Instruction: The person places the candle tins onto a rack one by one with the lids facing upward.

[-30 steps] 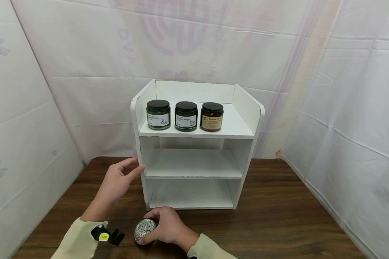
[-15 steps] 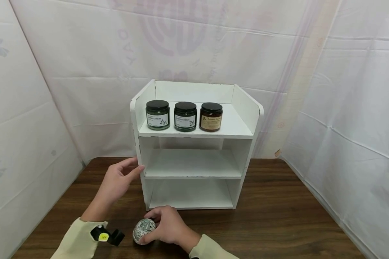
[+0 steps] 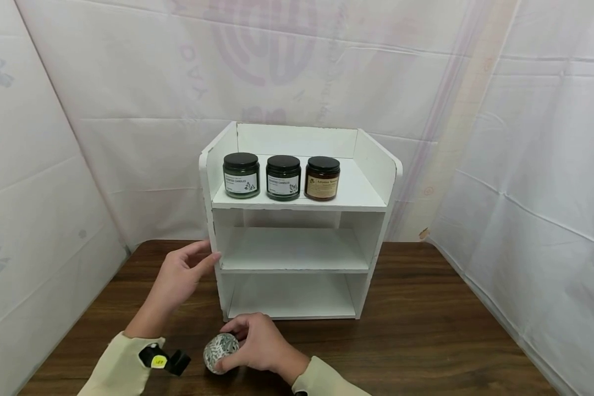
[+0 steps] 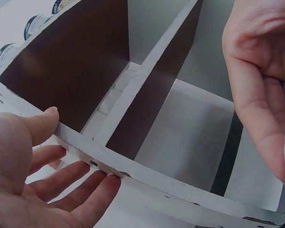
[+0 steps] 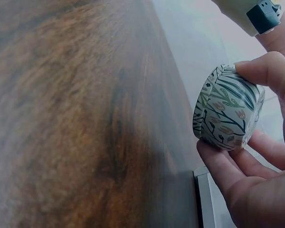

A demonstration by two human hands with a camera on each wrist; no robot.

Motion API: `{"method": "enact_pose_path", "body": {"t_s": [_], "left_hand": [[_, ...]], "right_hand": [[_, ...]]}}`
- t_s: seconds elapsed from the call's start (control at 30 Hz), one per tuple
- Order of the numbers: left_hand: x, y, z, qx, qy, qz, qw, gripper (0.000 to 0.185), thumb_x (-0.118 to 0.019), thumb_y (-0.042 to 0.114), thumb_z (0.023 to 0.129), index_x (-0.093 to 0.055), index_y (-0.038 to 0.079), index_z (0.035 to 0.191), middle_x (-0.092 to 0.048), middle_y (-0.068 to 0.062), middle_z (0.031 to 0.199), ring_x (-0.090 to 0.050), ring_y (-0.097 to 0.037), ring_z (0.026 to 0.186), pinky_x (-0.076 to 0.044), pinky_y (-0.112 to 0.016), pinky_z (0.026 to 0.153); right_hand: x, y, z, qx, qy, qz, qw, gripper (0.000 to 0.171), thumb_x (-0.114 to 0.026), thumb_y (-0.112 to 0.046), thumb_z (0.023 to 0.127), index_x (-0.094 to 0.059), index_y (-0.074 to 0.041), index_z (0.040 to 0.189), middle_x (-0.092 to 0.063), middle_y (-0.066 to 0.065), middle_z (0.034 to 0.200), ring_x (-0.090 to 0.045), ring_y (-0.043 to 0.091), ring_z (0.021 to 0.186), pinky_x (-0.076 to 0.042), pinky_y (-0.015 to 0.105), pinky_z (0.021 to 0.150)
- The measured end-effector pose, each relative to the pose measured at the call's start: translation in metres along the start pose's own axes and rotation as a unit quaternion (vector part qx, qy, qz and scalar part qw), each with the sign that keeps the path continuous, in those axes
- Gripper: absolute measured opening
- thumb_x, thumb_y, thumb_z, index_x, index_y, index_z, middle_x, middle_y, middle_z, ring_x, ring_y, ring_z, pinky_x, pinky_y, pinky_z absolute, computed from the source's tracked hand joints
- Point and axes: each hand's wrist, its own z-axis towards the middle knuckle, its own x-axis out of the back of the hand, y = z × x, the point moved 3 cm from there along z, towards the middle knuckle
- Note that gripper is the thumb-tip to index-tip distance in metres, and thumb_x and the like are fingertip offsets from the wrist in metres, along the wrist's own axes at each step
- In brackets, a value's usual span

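My right hand (image 3: 257, 344) grips a small round tin with a leaf pattern (image 3: 220, 352) just above the brown table (image 3: 425, 341), in front of a white three-tier shelf unit (image 3: 297, 220). In the right wrist view the thumb and fingers pinch the tin (image 5: 228, 108) by its rim, and it is tilted on edge. My left hand (image 3: 180, 272) rests with straight fingers against the shelf unit's left side wall (image 4: 133, 173), thumb on its front edge. Three dark-lidded candle jars (image 3: 282, 177) stand in a row on the top tier.
The middle tier (image 3: 294, 250) and bottom tier (image 3: 292, 297) hold nothing. White cloth walls (image 3: 524, 165) close in the table at the back and on both sides. A small black device with a yellow tag (image 3: 162, 360) sits on my left wrist.
The tin has shifted slightly left and lower in my right hand. The left hand has stayed on the shelf unit.
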Motion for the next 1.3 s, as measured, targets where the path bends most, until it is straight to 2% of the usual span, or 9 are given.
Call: {"method": "enact_pose_path", "body": {"t_s": [0.23,0.47,0.9,1.3], "left_hand": [[0.000,0.001,0.000,-0.002,0.001,-0.003,1.0000,0.054,-0.064,0.045,0.100,-0.061,0.010,0.142,-0.069,-0.015,0.132,-0.067,-0.015,0.106,-0.055,-0.023,0.082],[-0.001,0.000,-0.001,-0.003,0.003,-0.002,1.0000,0.053,-0.066,0.045,0.100,-0.062,0.011,0.141,-0.070,-0.013,0.130,-0.066,-0.004,0.099,-0.055,-0.023,0.081],[-0.001,-0.001,0.000,-0.002,0.001,-0.008,1.0000,0.054,-0.065,0.045,0.100,-0.061,0.010,0.142,-0.069,-0.014,0.131,-0.067,-0.006,0.101,-0.055,-0.020,0.082],[0.000,-0.001,0.000,-0.002,0.002,-0.010,0.9999,0.056,-0.065,0.046,0.100,-0.060,0.010,0.143,-0.069,-0.014,0.132,-0.067,-0.005,0.101,-0.055,-0.021,0.083]], "right_hand": [[-0.001,0.000,-0.001,-0.004,-0.001,0.015,1.000,0.038,-0.093,-0.013,0.069,-0.078,-0.019,0.103,-0.070,-0.019,0.088,-0.063,-0.002,0.077,-0.053,0.017,0.070],[0.002,-0.003,-0.004,-0.001,0.004,0.042,0.999,0.036,-0.090,-0.013,0.070,-0.078,-0.017,0.104,-0.071,-0.017,0.093,-0.065,-0.001,0.079,-0.055,0.018,0.071],[0.012,-0.005,-0.009,0.029,0.006,0.051,0.998,0.038,-0.089,-0.012,0.071,-0.079,-0.011,0.107,-0.072,-0.014,0.092,-0.065,-0.001,0.076,-0.056,0.018,0.072],[0.018,-0.011,-0.011,0.044,0.012,0.089,0.995,0.040,-0.089,-0.006,0.072,-0.075,-0.006,0.110,-0.071,-0.009,0.092,-0.068,0.002,0.078,-0.058,0.019,0.073]]}}
